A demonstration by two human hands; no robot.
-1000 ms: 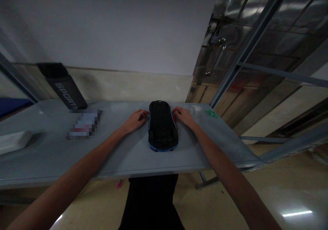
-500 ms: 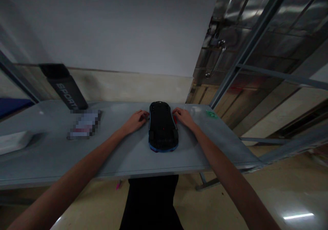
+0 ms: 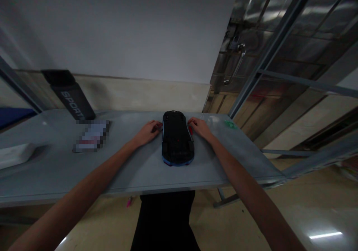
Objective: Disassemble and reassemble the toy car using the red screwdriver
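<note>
A toy car [image 3: 176,137] lies upside down on the grey table, its black underside facing up and blue body edges showing around it. A tiny red light glows on the underside. My left hand [image 3: 149,131] rests at the car's left side, fingers curled, with a small dark piece at the fingertips that is too small to name. On the opposite side my right hand [image 3: 199,127] has its fingers bent in against the car's edge. Just below those fingertips a red part [image 3: 190,130] shows beside the car. What either hand pinches is hidden.
The grey table [image 3: 134,172] stands against a wall. To the left are a black box marked SPORT [image 3: 69,96], a blurred-out flat item [image 3: 92,136] and a white object [image 3: 16,156]. A small green item [image 3: 230,124] lies at the right, near a metal post [image 3: 251,83].
</note>
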